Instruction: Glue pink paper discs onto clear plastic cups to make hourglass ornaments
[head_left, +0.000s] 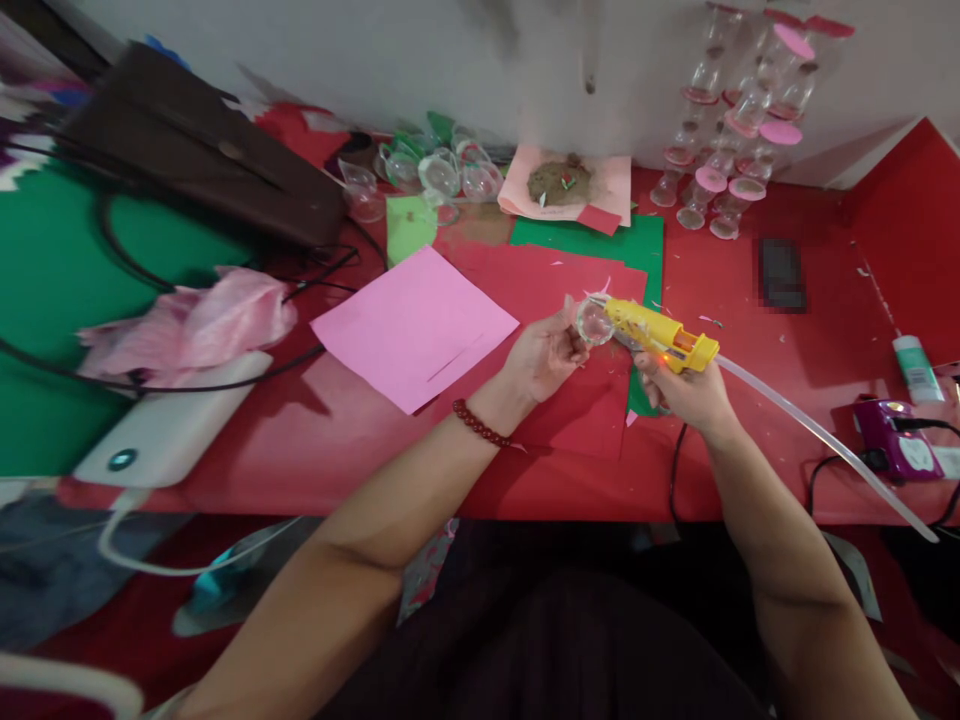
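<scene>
Nearest the camera is dark clothing at the near edge of the red table. Both forearms reach inward over that edge from either side, converging near the middle.

The right hand is wrapped around the handle of a yellow glue gun, barrel pointing left; a long glue stick trails from its rear toward the near right. Whether the trigger is pressed cannot be told. The left hand, fingers curled and a bead bracelet at the wrist, pinches a clear cup at its left side, above the red paper. The nozzle lies at the cup's far rim; contact cannot be confirmed.

In this inspector's judgement, the step in hand is gluing the cup's rim. The next move calls for a steady left pinch and small, controlled nozzle travel, fingers clear of the hot tip.

Farther off, joined cups stand at the far right.
</scene>
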